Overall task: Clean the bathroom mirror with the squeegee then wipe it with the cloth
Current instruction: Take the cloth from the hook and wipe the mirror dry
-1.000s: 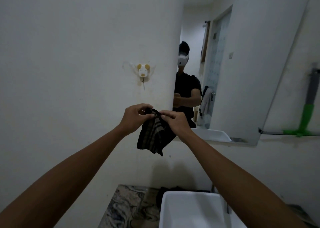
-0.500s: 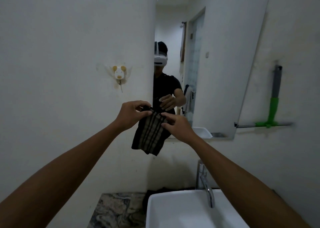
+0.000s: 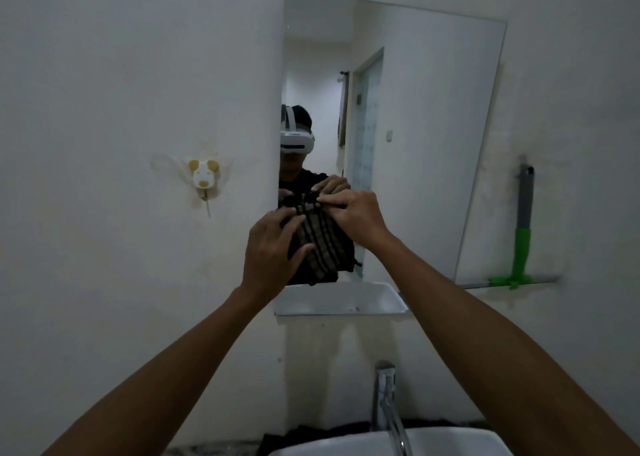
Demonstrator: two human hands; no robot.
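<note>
Left hand [image 3: 273,251] and right hand [image 3: 358,215] both pinch the striped cloth [image 3: 320,244] between them before the mirror [image 3: 415,144], likely folding a wiping pad; squeegee [image 3: 521,244] hangs well right of the right hand, seemingly finished with.

One head-worn view is aimed forward and slightly down, close to the mirror [image 3: 415,126], with the sink [image 3: 450,441] seen below.

The left hand [image 3: 272,253] covered the left side of the checked cloth [image 3: 320,244]; the sink [image 3: 388,445] was cut off by the bottom edge, and both forearms ran out of the frame's lower corners
</note>
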